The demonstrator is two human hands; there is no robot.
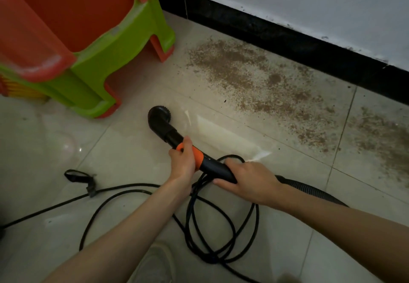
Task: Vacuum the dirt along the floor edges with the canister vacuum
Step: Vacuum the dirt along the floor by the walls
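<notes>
A black vacuum wand with an orange collar (pixel 197 153) points up-left, ending in a round brush nozzle (pixel 159 117) just above the pale tiled floor. My left hand (pixel 183 160) grips the wand at the orange collar. My right hand (pixel 245 177) holds the black handle behind it, where the ribbed hose (pixel 309 191) runs off to the right. Brown dirt (pixel 261 83) lies scattered in a wide band along the black baseboard (pixel 287 39), to the right of the nozzle and apart from it.
Stacked orange and green plastic stools (pixel 84 46) stand at the upper left, close to the nozzle. A black power cord (pixel 221 234) loops over the floor under my arms, with a strap (pixel 77 175) at its left end. A white wall rises above the baseboard.
</notes>
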